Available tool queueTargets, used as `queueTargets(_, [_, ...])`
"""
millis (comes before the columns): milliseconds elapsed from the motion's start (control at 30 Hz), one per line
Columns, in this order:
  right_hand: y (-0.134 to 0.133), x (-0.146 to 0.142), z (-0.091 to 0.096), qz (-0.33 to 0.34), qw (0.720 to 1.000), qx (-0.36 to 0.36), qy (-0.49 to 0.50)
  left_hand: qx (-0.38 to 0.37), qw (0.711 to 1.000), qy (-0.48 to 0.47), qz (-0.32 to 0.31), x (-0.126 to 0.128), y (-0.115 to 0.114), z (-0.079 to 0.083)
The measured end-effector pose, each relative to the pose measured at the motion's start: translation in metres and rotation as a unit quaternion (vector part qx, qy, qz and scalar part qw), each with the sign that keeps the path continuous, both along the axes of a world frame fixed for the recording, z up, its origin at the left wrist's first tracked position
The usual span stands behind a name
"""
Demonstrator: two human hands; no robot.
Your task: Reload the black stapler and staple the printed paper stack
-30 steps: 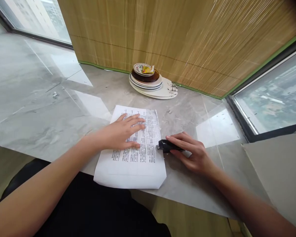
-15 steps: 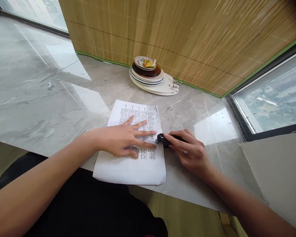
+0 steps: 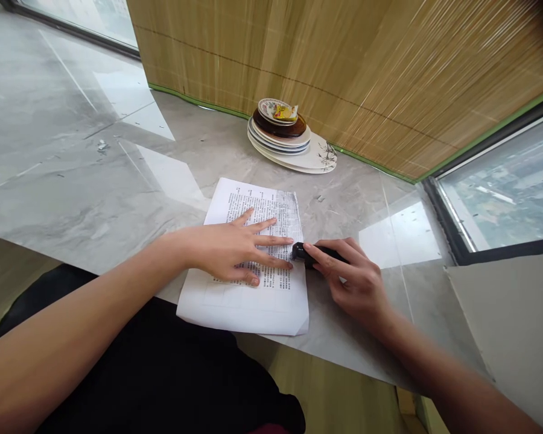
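Observation:
A printed sheet of paper lies on the grey marble-look counter, its near edge reaching past the counter's front edge. Across its text, fingers spread, my left hand lies flat and presses on the page. At the sheet's right side, my right hand grips a black handheld tool that looks like a roller stamp. The tool's head touches the paper close to my left fingertips; part of its body is hidden by my fingers. A dense grey pattern covers the print along the upper right of the sheet.
Beyond the paper stands a stack of plates with a small yellow packet on top. Behind it hangs a bamboo blind. Small scraps lie on the counter. A window frame borders the right side.
The whole view has shifted slightly, so paper, plates and hands appear a little further right. Both hands keep their hold, and the tool stays at the paper's right side.

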State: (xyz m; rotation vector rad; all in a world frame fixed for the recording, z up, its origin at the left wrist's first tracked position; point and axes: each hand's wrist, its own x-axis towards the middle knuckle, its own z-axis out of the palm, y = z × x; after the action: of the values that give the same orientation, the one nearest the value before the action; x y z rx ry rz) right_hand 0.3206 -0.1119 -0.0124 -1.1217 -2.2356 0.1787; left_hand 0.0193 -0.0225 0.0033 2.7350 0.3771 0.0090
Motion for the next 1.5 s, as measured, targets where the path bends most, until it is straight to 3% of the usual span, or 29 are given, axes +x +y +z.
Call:
queueTargets(433, [0.002, 0.0, 0.005, 0.003, 0.989, 0.003, -0.151, -0.071, 0.997, 0.002, 0.034, 0.002, 0.001, 0.001])
queueTargets(567, [0.002, -0.005, 0.004, 0.0, 0.985, 0.019, -0.17, -0.06, 0.998, -0.022, 0.023, 0.0, 0.001, 0.003])
queueTargets(667, [0.006, -0.001, -0.001, 0.011, 0.992, 0.024, -0.127, -0.041, 0.999, 0.001, 0.009, -0.001, 0.001, 0.006])
queueTargets(833, [0.021, 0.025, 0.004, 0.077, 0.996, -0.043, 0.003, -0.032, 0.999, 0.028, -0.007, -0.002, 0.002, 0.008])
queueTargets(1100, [0.034, 0.052, 0.025, 0.053, 0.975, -0.209, -0.049, -0.049, 0.998, 0.029, 0.001, -0.004, 0.004, 0.005])
queueTargets(1233, [0.04, 0.057, 0.025, 0.014, 0.979, -0.201, -0.03, -0.041, 0.999, 0.029, 0.0, -0.008, 0.009, 0.005])
queueTargets(1367, [0.047, 0.075, 0.025, -0.087, 0.984, -0.157, 0.001, 0.008, 0.995, -0.038, 0.093, -0.015, 0.02, 0.006])
queueTargets(1500, [0.051, 0.075, 0.024, -0.199, 0.965, -0.151, 0.082, 0.087, 0.957, -0.111, 0.254, -0.03, 0.035, 0.006])
